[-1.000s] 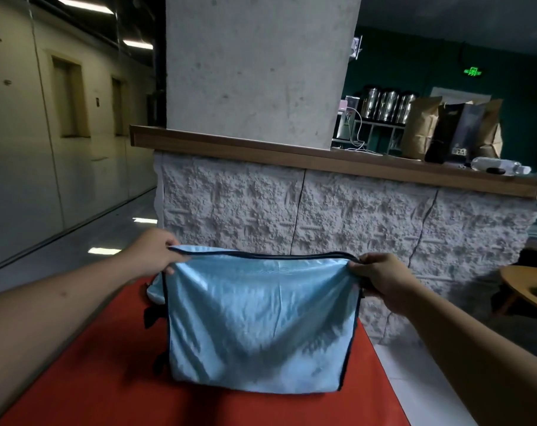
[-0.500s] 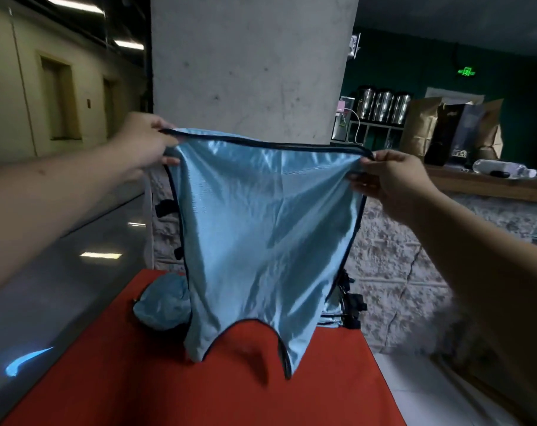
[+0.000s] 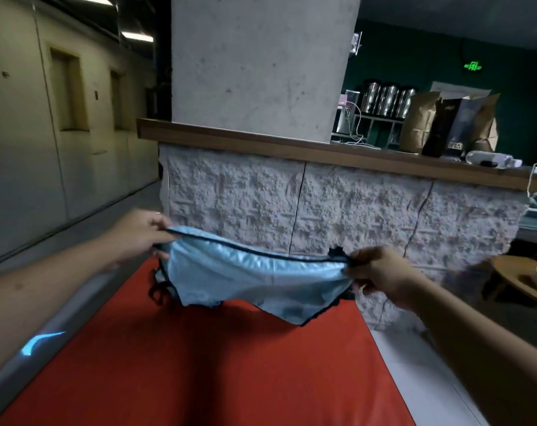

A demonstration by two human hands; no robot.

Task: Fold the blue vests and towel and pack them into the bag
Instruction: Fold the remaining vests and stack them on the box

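Lowered, vest (image 3: 255, 278) stretched between both hands.

Near part of the red surface (image 3: 199, 373) is bare, open for either hand. Far end blocked by the stone counter (image 3: 322, 210) and pillar (image 3: 261, 66). The vest (image 3: 255, 278), stretched between both hands, hangs across the far part, black straps (image 3: 159, 290) under its left edge.

A red worktop (image 3: 230, 364) fills the foreground. Beyond it stands a rough white stone counter (image 3: 322, 210) with a wooden ledge (image 3: 261, 142), and a grey concrete pillar (image 3: 261, 63) rises behind. Brown paper bags (image 3: 421, 124) and a clear bottle (image 3: 488, 158) sit on the ledge. Steel canisters (image 3: 387, 99) line a shelf under a green exit sign (image 3: 472, 67). A round wooden table (image 3: 525, 278) is at right.
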